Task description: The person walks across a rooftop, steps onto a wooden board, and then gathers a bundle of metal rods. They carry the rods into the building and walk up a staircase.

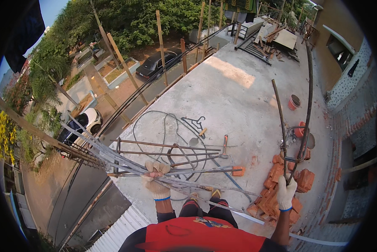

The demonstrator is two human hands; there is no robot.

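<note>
Left hand (156, 181) shut tight around long steel rods (113, 161), lower middle. Right hand (286, 193) gripping upright bent bar (280, 126). Rods not yet laid down; more left on roof slab (238, 92).

Between the hands, open air above the slab (238, 96). A rebar bundle (113, 157) crosses the left hand (156, 178); bent bars (295, 126) rise above the right hand (285, 191), bricks (280, 176) below.
</note>
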